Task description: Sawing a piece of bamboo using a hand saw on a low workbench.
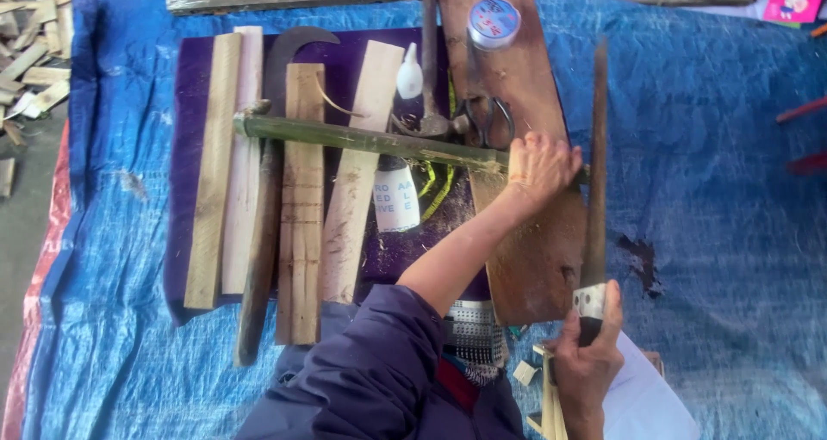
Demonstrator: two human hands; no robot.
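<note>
A long green bamboo stalk [362,137] lies crosswise over several pale wooden planks [301,199] and a brown board [534,250]. My left hand [538,166], in a dark blue sleeve, presses down on the stalk's right end on the brown board. My right hand [588,361] grips the handle of a long-bladed saw [596,164]. Its rusty blade runs away from me, crossing the stalk just right of my left hand.
A blue tarp [706,190] covers the ground, with a purple mat [194,130] under the planks. A curved sickle [289,57], hammer [431,78], scissors [489,117], glue bottle [409,71], white tube [396,197] and line spool [494,22] lie nearby. Wood scraps [34,52] sit far left.
</note>
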